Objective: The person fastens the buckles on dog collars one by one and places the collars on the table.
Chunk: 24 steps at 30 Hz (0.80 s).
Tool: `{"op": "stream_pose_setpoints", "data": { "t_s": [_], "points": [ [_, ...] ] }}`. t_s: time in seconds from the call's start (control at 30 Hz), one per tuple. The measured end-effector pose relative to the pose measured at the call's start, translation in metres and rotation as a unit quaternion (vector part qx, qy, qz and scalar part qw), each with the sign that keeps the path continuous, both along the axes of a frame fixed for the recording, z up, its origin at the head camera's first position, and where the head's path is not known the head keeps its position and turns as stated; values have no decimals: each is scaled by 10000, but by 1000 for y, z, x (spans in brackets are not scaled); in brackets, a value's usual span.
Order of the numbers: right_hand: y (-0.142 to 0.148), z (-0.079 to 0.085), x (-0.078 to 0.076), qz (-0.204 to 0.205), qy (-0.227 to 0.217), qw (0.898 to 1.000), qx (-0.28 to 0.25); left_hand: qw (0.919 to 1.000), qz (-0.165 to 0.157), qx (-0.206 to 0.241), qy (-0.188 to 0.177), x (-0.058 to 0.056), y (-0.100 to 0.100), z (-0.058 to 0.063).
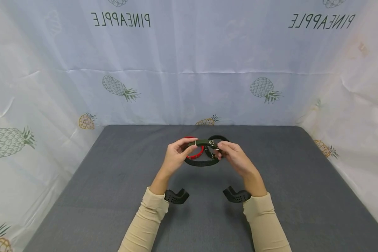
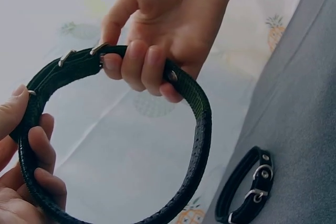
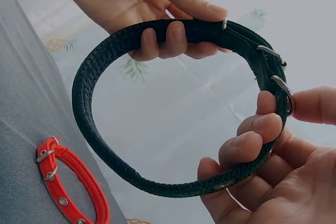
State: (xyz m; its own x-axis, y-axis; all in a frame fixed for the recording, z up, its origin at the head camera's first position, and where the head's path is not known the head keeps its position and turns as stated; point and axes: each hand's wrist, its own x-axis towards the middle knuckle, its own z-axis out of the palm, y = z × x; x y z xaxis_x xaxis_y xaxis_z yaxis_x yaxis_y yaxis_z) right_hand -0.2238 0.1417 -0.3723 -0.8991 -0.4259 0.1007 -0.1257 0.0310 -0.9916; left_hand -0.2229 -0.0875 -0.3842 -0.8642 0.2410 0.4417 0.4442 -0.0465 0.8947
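Both hands hold up a dark green pet collar [image 1: 203,142], buckled into a loop. My left hand [image 1: 176,154] grips the strap near a metal keeper loop, thumb outside and fingers curled through the ring. On the other side, my right hand [image 1: 237,159] pinches the collar beside its D-ring [image 3: 282,90], with the other fingers wrapped round the band. The silver buckle [image 3: 272,56] sits between the two hands. Behind the loop a red collar [image 3: 55,184] and a black collar [image 2: 247,203] with metal fittings lie on the table.
A dark grey cloth covers the table [image 1: 113,196]. Pale curtains [image 1: 189,52] printed with pineapples hang behind it and at both sides. Black wrist mounts [image 1: 177,196] sit on both forearms, over the tabletop.
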Motion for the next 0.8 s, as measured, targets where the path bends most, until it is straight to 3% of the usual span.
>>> {"op": "stream_pose_setpoints", "data": {
  "t_s": [0.47, 0.8],
  "points": [
    [1, 2, -3, 79, -31, 9999, -103, 9998, -145, 100, -82, 0, 0, 1],
    [12, 8, -3, 70, 72, 9998, -170, 9997, 73, 248, -18, -1, -6, 1]
  ]
}}
